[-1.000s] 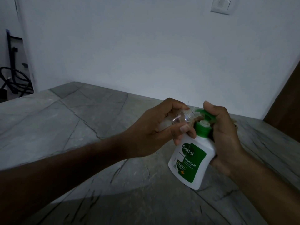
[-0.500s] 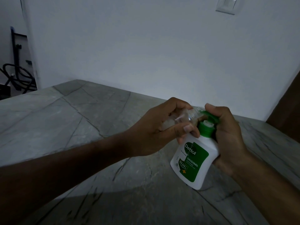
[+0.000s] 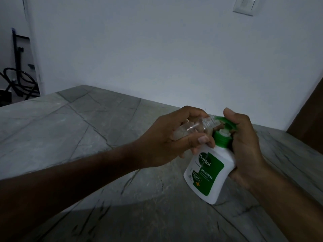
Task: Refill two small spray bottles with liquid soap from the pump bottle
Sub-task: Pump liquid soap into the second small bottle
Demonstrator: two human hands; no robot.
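Note:
A white pump bottle (image 3: 208, 173) with a green label and green pump head stands tilted on the grey stone counter (image 3: 73, 130). My right hand (image 3: 244, 147) wraps its back, thumb up on the green pump head (image 3: 227, 124). My left hand (image 3: 171, 138) grips a small clear spray bottle (image 3: 78, 127) lying nearly sideways, its open threaded neck held against the pump nozzle. The small bottle has no cap on. Only one spray bottle is in sight.
A white wall runs behind the counter, with a light switch plate (image 3: 244, 6) high up. A brown wooden panel (image 3: 309, 117) stands at the right. Dark metal frames and a hose (image 3: 15, 81) sit beyond the counter's left end.
Both hands and the two bottles keep the same grip and pose; they sit slightly right and higher in view as the camera shifts.

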